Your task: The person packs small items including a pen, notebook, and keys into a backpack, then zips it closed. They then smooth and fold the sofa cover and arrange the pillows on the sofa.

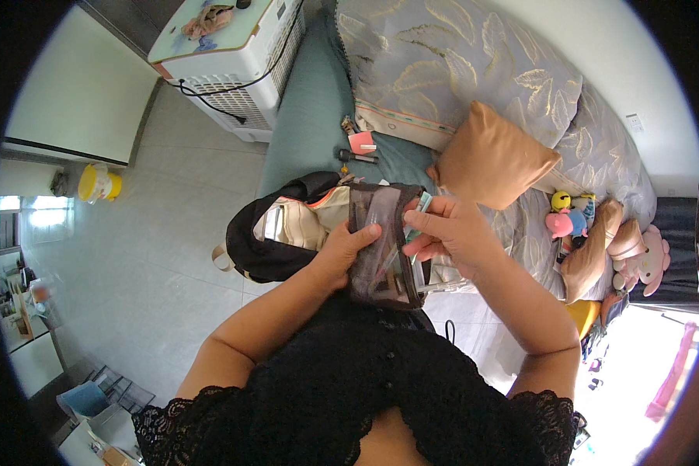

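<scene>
In front of my body I hold a dark mesh pouch (378, 268), see-through enough to show small items inside. My left hand (342, 252) grips its left side, thumb lying across the mesh. At the pouch's right edge my right hand (452, 231) pinches a small pale green-and-white packet (422, 203); whether part of it is still inside the pouch is hidden by my fingers. Behind and left of the pouch lies an opened black bag (250, 221) with a cream lining (303, 221), on the edge of the sofa.
Beyond the bag, a black cylindrical item (357, 156) and a pink card (360, 142) lie on the teal sofa cover (307, 116). An orange cushion (493, 155) and plush toys (571, 217) sit to the right. A white air cooler (233, 78) with a cable stands far left.
</scene>
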A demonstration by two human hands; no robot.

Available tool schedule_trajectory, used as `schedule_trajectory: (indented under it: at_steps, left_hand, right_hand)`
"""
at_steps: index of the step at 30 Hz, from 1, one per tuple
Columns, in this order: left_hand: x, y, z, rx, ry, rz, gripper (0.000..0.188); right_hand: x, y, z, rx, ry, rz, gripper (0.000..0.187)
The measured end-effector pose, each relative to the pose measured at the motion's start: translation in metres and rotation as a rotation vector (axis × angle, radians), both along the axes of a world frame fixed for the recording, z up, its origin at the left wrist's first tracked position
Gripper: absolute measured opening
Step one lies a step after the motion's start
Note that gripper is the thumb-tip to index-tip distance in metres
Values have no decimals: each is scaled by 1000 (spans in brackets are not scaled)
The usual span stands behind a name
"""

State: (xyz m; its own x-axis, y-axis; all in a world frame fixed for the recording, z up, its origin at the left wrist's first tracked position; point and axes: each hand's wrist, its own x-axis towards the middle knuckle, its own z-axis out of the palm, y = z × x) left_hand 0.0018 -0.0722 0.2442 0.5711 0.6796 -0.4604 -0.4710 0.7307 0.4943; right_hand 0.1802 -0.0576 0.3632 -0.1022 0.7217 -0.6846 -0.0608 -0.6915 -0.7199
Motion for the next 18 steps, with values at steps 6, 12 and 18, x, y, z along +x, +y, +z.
schedule_trajectory:
  at_steps: [6,12,18]
  left_hand:
    - [-3,5,-2,14,-77,5,72]
    - [-3,8,0,-5,-83,57,57]
    - [-2,9,3,5,-31,43,54]
  right_hand:
    - [21,15,10,39,-116,120,26]
    - [26,25,16,232,-286,179,24]
    - [12,17,-6,39,-227,300,29]
